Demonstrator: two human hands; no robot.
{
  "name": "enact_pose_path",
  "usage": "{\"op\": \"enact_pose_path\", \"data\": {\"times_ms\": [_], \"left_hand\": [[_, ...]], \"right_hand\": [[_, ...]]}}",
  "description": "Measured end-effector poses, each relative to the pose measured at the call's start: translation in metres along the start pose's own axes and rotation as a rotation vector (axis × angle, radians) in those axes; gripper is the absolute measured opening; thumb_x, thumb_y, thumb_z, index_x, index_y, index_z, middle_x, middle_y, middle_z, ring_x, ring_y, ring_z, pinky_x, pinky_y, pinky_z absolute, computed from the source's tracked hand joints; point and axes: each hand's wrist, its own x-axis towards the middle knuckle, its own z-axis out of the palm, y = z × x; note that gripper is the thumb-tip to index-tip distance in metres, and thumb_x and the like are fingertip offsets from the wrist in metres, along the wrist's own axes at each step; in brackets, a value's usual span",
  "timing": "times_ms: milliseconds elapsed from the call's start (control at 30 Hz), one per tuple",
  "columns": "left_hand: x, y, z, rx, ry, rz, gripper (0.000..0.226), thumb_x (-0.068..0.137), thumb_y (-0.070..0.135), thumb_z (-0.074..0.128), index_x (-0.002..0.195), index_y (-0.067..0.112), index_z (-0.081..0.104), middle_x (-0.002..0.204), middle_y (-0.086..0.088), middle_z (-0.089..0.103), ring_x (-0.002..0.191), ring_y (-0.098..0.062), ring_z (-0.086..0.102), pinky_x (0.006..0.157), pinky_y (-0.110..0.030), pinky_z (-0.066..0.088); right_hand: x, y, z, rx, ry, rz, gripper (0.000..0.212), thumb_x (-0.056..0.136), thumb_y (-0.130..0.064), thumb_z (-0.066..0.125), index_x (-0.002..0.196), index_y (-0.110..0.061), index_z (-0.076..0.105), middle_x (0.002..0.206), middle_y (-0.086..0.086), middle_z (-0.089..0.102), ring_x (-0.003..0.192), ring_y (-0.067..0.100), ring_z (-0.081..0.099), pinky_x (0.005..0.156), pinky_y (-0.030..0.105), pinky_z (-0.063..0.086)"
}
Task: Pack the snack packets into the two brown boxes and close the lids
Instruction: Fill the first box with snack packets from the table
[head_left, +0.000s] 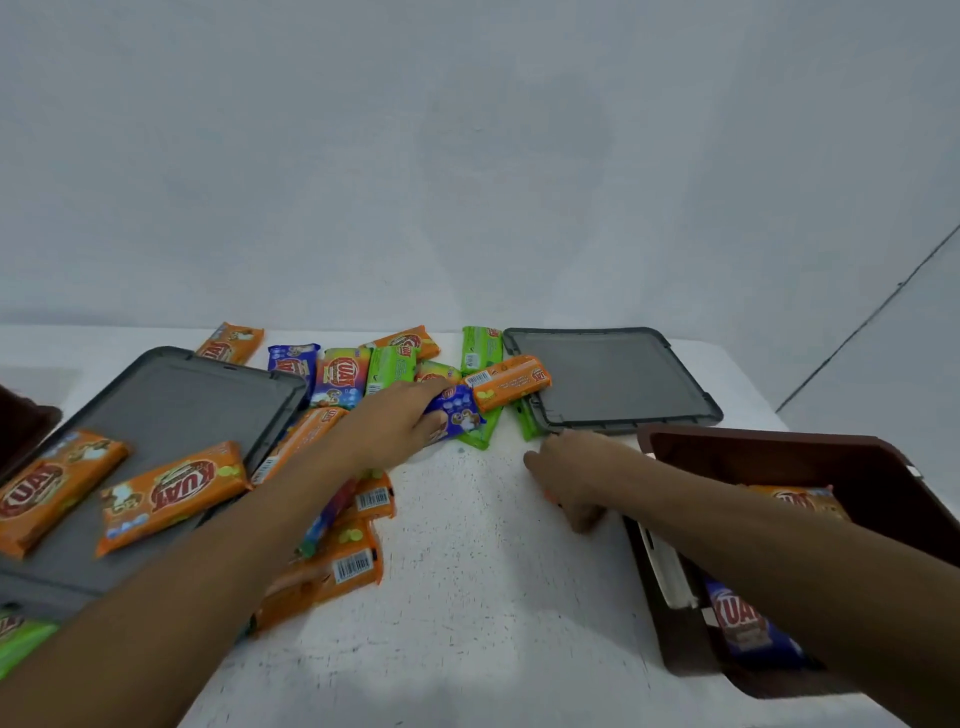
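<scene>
Orange, green and blue snack packets lie scattered across the white table (467, 545). My left hand (395, 421) reaches into the pile and closes on a blue packet (460, 413). An orange packet (511, 384) rests just beyond it. My right hand (571, 473) hovers over the table with fingers curled downward, holding nothing. A brown box (779, 452) stands open at the right, with an orange packet (800, 501) and a blue packet (748, 623) inside. A second brown box (23, 421) shows only at the left edge.
A grey lid (613, 379) lies flat at the back right. Another grey lid (171, 410) lies at the left with two orange packets (171, 488) on it. A pale wall rises behind the table.
</scene>
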Motion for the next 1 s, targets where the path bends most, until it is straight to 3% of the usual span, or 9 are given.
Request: {"op": "enact_pose_path", "data": {"times_ms": [100,200,333,467,533,633,733,833,1000], "left_hand": [[0.0,0.001,-0.005,-0.086,-0.018,0.003,0.046,0.101,0.03,0.046,0.143,0.016,0.036,0.124,-0.007,0.06,0.098,-0.016,0.059,0.075,-0.034,0.055],[-0.001,0.0,-0.011,-0.159,-0.007,-0.001,0.041,0.1,0.028,0.047,0.139,0.017,0.038,0.119,-0.007,0.063,0.096,-0.019,0.064,0.075,-0.041,0.058],[-0.008,-0.001,-0.017,-0.233,-0.007,-0.041,0.039,0.1,0.023,0.047,0.139,0.018,0.041,0.103,-0.008,0.067,0.08,-0.025,0.067,0.073,-0.048,0.055],[-0.011,0.006,-0.022,-0.262,-0.029,-0.074,0.037,0.1,0.019,0.049,0.136,0.015,0.046,0.118,-0.007,0.064,0.092,-0.016,0.066,0.08,-0.041,0.057],[-0.008,0.016,-0.023,-0.264,-0.022,-0.068,0.034,0.099,0.02,0.05,0.133,0.015,0.05,0.121,-0.006,0.063,0.096,-0.015,0.066,0.08,-0.036,0.057],[-0.004,0.037,-0.027,-0.246,0.003,-0.05,0.025,0.099,0.021,0.05,0.122,0.015,0.057,0.115,-0.004,0.065,0.091,-0.014,0.066,0.068,-0.024,0.054],[0.003,0.066,-0.029,-0.246,0.02,-0.034,0.017,0.096,0.027,0.055,0.112,0.023,0.057,0.102,0.0,0.067,0.078,-0.007,0.065,0.06,-0.019,0.046],[0.006,0.11,-0.032,-0.23,0.04,-0.011,0.04,0.083,0.042,0.071,0.115,0.031,0.049,0.089,0.013,0.064,0.068,-0.002,0.064,0.057,-0.016,0.045],[0.021,0.185,-0.024,-0.33,0.07,0.054,0.061,0.068,0.044,0.084,0.105,0.028,0.038,0.097,0.009,0.069,0.072,-0.01,0.068,0.06,-0.023,0.054]], "right_hand": [[-0.006,-0.004,-0.012,0.06,0.077,-0.043,0.074,0.073,-0.033,0.081,0.132,-0.013,0.041,0.108,0.01,0.056,0.093,0.025,0.058,0.063,0.034,0.045],[-0.016,0.005,-0.031,0.31,0.12,-0.054,0.063,0.078,-0.021,0.076,0.131,-0.016,0.042,0.087,-0.002,0.048,0.072,0.013,0.05,0.055,0.023,0.038],[-0.031,0.033,-0.047,0.682,0.225,-0.056,0.033,0.08,-0.017,0.074,0.103,-0.026,0.053,0.105,-0.006,0.054,0.091,0.014,0.055,0.058,0.019,0.045],[-0.053,0.048,-0.049,0.909,0.277,-0.088,0.022,0.081,-0.015,0.075,0.086,-0.018,0.054,0.097,-0.005,0.063,0.092,0.015,0.064,0.06,0.02,0.047],[-0.064,0.056,-0.042,1.081,0.275,-0.083,0.021,0.081,-0.006,0.071,0.091,-0.014,0.054,0.101,0.002,0.066,0.091,0.02,0.068,0.056,0.02,0.051],[-0.083,0.071,-0.03,1.263,0.282,-0.076,0.024,0.084,-0.001,0.065,0.105,-0.013,0.063,0.102,0.006,0.07,0.088,0.02,0.07,0.065,0.024,0.055],[-0.111,0.093,-0.014,1.294,0.331,-0.043,0.022,0.086,-0.001,0.059,0.101,-0.013,0.07,0.094,0.004,0.074,0.083,0.013,0.069,0.07,0.024,0.051],[-0.142,0.12,0.012,1.304,0.344,-0.028,0.018,0.087,-0.003,0.06,0.1,-0.012,0.07,0.092,0.003,0.075,0.08,0.014,0.07,0.07,0.026,0.052],[-0.178,0.156,0.071,1.247,0.332,0.008,0.021,0.086,0.001,0.06,0.104,-0.01,0.063,0.095,0.009,0.075,0.084,0.025,0.071,0.075,0.04,0.056]]}}
